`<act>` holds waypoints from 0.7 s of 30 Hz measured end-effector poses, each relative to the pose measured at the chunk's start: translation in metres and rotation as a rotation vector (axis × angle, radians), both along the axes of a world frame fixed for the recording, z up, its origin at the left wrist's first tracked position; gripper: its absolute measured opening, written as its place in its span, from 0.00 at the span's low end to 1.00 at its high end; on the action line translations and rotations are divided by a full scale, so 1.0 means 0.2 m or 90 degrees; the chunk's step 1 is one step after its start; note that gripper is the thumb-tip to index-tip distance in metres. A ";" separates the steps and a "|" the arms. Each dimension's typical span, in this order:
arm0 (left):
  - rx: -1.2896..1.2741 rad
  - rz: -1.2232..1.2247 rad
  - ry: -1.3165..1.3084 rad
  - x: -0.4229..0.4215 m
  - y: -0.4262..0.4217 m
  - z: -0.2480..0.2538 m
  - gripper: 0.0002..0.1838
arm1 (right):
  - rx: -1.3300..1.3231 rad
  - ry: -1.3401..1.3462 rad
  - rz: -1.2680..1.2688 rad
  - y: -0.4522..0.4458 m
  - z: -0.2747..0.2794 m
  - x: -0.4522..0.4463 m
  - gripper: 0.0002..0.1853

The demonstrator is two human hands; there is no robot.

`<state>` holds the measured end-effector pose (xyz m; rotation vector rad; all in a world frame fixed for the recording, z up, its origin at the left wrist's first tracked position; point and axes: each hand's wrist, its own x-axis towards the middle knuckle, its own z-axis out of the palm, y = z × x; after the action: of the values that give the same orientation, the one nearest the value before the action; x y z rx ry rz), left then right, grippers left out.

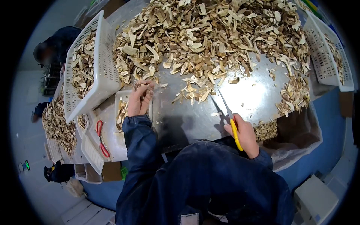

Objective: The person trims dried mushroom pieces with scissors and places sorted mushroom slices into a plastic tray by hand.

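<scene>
My right hand [245, 135] is wrapped round the yellow handles of a pair of scissors [235, 131], its metal blades pointing up and away over the steel table. Curled above a small white tray [151, 107], my left hand [140, 98] pinches what looks like a dried mushroom slice [137, 85] at its fingertips; the fingers partly hide it. Several mushroom slices [122, 111] lie in that tray. Beyond both hands spreads a big heap of dried mushroom slices [210, 33], with a few loose pieces near the scissors' tips.
A white slotted basket [107, 56] of slices stands left, another basket [322, 56] right. Red-handled scissors [99, 137] lie by a white lid-like tray [92, 153]. Below the table's right edge is a lined box [300, 131] with slices inside. Other people [60, 41] are at left.
</scene>
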<state>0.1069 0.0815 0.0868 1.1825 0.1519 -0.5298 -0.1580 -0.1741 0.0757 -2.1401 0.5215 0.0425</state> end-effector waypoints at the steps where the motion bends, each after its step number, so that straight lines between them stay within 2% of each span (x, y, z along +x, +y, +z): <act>1: 0.066 -0.014 -0.042 0.03 0.00 -0.01 0.09 | -0.006 -0.002 0.004 0.00 0.00 0.01 0.20; 4: 0.431 -0.202 -0.242 0.14 -0.03 -0.08 0.07 | -0.004 0.004 0.017 0.01 0.01 0.00 0.20; 5: 0.510 -0.216 -0.373 0.14 -0.06 -0.15 0.07 | -0.001 0.006 0.015 0.01 0.02 0.00 0.20; 8: 0.909 -0.309 -0.687 0.11 -0.16 -0.23 0.09 | 0.000 0.013 0.009 0.00 0.03 -0.01 0.20; 9: 0.955 -0.255 -0.687 0.08 -0.19 -0.24 0.11 | -0.002 0.016 0.006 0.00 0.01 -0.01 0.20; 12: 0.910 -0.262 -0.570 0.05 -0.12 -0.14 0.11 | -0.006 0.019 -0.002 -0.02 0.02 0.00 0.21; 13: 0.865 -0.240 -0.539 0.01 -0.09 0.01 0.13 | -0.003 0.022 -0.007 -0.02 0.01 -0.01 0.21; 14: 0.791 -0.188 -0.509 0.02 0.04 0.02 0.15 | -0.002 0.015 -0.011 -0.02 0.00 -0.01 0.21; 17: 0.985 -0.207 -0.413 -0.02 0.27 0.22 0.20 | 0.004 0.007 -0.010 -0.03 -0.02 0.00 0.21; 20: 1.095 -0.236 -0.725 -0.05 0.42 0.18 0.22 | 0.007 0.024 0.003 -0.03 0.00 0.03 0.21; 21: 1.051 -0.243 -0.781 -0.03 0.41 0.16 0.21 | 0.010 0.021 0.005 -0.02 0.00 0.03 0.21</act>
<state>0.1016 0.1640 0.1182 2.9628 -0.8900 0.2432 -0.1521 -0.1789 0.0766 -2.1296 0.5299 0.0862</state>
